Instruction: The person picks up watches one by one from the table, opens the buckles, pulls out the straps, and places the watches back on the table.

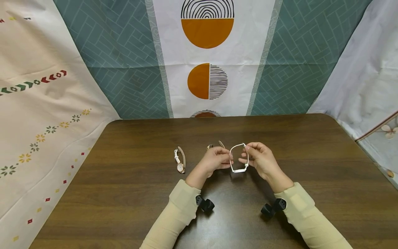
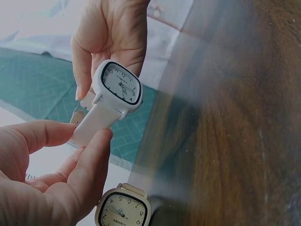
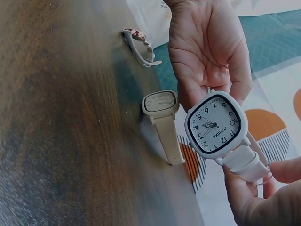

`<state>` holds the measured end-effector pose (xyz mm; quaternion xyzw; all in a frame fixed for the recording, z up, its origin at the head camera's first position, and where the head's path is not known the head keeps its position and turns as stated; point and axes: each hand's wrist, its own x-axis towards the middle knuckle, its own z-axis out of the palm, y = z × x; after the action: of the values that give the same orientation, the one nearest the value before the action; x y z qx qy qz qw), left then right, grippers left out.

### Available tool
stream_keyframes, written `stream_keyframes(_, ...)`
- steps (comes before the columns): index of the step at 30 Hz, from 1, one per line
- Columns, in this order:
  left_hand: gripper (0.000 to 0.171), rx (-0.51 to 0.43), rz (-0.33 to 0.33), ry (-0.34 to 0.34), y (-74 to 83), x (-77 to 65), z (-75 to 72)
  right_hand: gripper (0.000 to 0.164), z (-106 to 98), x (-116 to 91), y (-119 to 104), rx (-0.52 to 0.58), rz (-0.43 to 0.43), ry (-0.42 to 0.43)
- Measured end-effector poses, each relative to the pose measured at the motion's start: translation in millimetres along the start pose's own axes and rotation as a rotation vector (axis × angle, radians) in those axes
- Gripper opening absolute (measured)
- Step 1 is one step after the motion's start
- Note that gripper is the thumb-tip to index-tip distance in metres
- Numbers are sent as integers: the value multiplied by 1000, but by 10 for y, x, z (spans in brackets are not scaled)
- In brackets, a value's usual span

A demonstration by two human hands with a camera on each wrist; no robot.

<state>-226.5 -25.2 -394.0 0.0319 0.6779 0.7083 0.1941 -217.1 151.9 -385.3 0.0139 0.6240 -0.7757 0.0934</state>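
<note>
A white wristwatch (image 1: 238,171) with a squarish face is held above the table, its strap bent into a loop. My left hand (image 1: 216,159) pinches the strap on the left side between thumb and fingers. On the opposite side, my right hand (image 1: 263,159) pinches the other part of the strap. The dial (image 3: 215,123) shows plainly in the right wrist view. Fingers partly cover the buckle area, so I cannot tell whether it is fastened. Behind my left hand lies a beige wristwatch (image 3: 161,104), mostly hidden in the head view.
A smaller watch with a round face (image 1: 180,167) and a pale strap lies on its side, left of my left hand. All this is on a dark brown wooden table (image 1: 124,207). Patterned cloths (image 1: 130,52) hang behind and at both sides.
</note>
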Motion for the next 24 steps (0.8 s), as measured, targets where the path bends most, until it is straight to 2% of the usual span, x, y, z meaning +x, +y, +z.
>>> stream_keyframes(5,26,-11,18,21,-13,29,29,4,-28,-8,-10,19,2,21)
stream_keyframes(9,27,-38,39,84,-50,17,21,5,-13,-2,21,26,18,37)
stream_keyframes(13,27,-40,71,133,-13,-8,11,5,10,19,27,15,16,51)
stream_keyframes(19,25,16,82,114,152,72,106,7,-58,15,-72,-8,-16,77)
stream_keyframes(24,21,49,34,109,246,165,224,13,-165,6,-117,-44,-20,111)
